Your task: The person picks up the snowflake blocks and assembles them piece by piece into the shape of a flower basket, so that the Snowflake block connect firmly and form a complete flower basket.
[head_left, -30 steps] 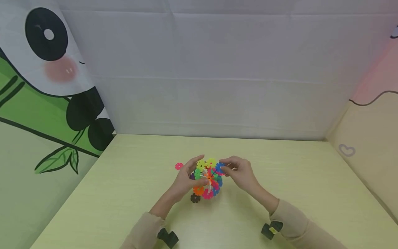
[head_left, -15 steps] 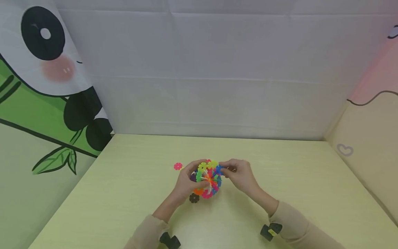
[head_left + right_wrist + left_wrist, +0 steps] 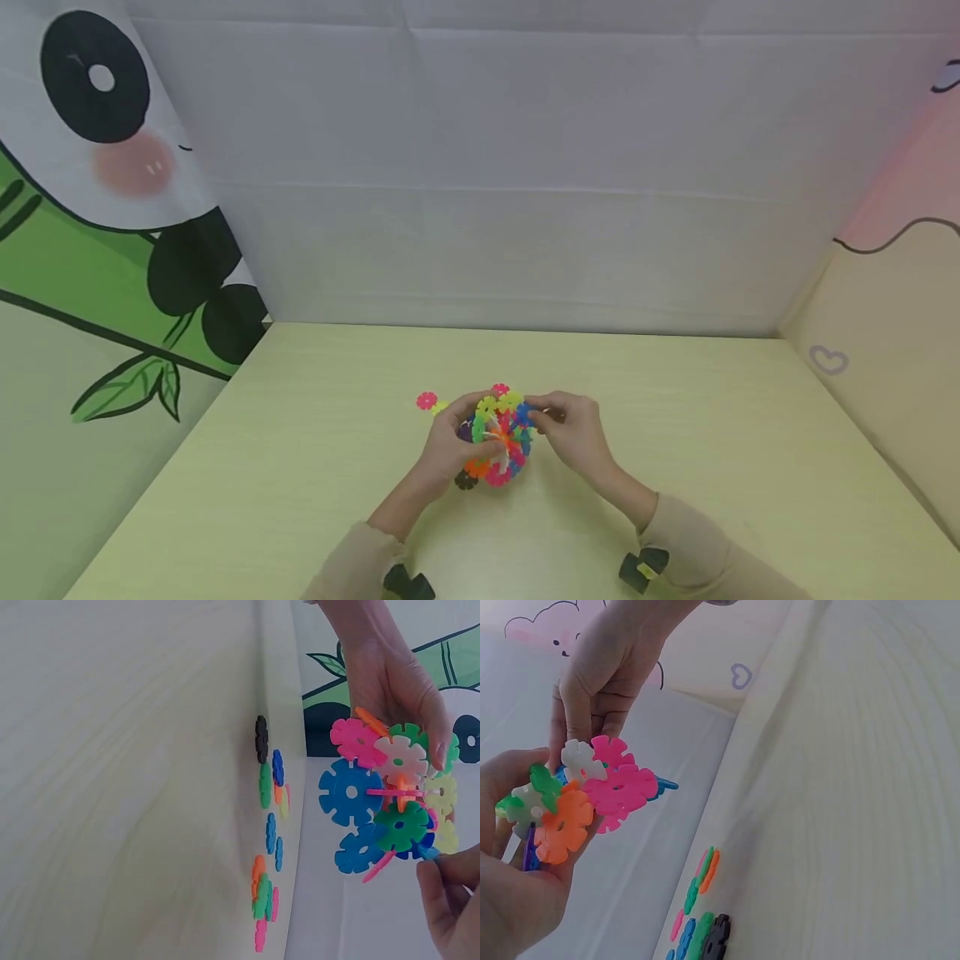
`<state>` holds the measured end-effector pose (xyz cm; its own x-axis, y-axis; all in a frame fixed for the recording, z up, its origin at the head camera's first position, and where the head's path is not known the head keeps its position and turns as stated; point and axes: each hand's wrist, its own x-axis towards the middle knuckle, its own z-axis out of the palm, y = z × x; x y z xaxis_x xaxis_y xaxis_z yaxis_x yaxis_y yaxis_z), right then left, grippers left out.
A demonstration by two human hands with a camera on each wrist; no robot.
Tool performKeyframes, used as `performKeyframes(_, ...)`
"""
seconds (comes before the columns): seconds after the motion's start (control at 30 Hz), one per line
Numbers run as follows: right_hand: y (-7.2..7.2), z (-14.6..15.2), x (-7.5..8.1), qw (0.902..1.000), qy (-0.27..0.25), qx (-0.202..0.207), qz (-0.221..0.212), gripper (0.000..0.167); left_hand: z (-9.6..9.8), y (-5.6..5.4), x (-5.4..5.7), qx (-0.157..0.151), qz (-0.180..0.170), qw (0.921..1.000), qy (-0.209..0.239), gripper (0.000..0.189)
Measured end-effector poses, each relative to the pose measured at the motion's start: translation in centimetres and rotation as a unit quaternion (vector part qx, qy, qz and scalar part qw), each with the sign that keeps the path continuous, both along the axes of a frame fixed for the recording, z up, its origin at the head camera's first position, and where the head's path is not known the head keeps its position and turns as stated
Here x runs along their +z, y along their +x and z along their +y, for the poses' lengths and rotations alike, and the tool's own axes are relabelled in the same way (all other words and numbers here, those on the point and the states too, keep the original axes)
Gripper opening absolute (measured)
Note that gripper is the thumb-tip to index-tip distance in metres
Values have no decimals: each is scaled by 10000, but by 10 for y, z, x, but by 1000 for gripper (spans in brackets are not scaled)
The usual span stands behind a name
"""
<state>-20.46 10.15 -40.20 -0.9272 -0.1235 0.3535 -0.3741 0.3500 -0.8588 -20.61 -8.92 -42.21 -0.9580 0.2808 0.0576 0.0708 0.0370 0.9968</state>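
Note:
In the head view, my left hand (image 3: 444, 446) grips the left side of a round cluster of interlocking snowflake discs (image 3: 497, 476), thumb across its front. The cluster mixes yellow, green, orange, pink, white and blue notched discs. At its upper right edge my right hand (image 3: 581, 429) pinches a blue snowflake disc (image 3: 522, 414) between thumb and fingertips. Seen from the right wrist, that disc is mostly hidden behind the green disc (image 3: 402, 826) and the fingers. The left wrist view shows the cluster's pink disc (image 3: 620, 789) and orange disc (image 3: 565, 827), raised above the tabletop.
Loose discs lie on the pale wooden table (image 3: 300, 467) under and behind the cluster, among them a black disc (image 3: 466, 481) and a pink disc (image 3: 427, 401). A white cloth backdrop (image 3: 525, 250) stands at the table's far edge, with printed panels at both sides.
The right hand has moved slightly down and inward, bringing the blue disc closer against the cluster. Both hands and the cluster have lowered a little, uncovering a pink disc behind.

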Motion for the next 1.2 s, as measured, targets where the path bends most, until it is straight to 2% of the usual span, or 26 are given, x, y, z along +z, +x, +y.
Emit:
performKeyframes(0.1,-1,-1,4,9999,31,-44,128,17,-1,-3,3,-125,-17,9997,-194,60)
performKeyframes(0.23,-4,0,9,9998,9,-135,172,18,-2,-7,11,-360,189,9975,-581,60)
performKeyframes(0.33,-6,1,11,9998,-52,-90,194,18,-2,-8,15,-395,284,9959,-764,63)
performKeyframes(0.4,-4,0,16,9997,-76,-65,232,18,-2,-8,15,-356,253,9965,-710,64)
performKeyframes(0.5,6,-4,29,9995,-151,-135,226,17,-1,-6,15,-256,194,9987,-390,63)
performKeyframes(0.6,7,-3,27,9992,-303,-178,197,15,0,-6,14,-170,145,9997,-122,59)
performKeyframes(0.73,-5,3,7,9985,-521,-120,114,15,0,-6,13,-216,70,9996,-144,58)
performKeyframes(0.87,-5,3,6,9982,-575,-104,138,19,-1,-6,12,-258,-3,9995,-159,59)
performKeyframes(1.03,-3,3,6,9978,-587,-108,285,23,1,-6,10,-209,3,9998,63,57)
performKeyframes(1.2,-5,7,11,9984,-139,-23,545,17,4,-6,9,-196,83,9996,172,56)
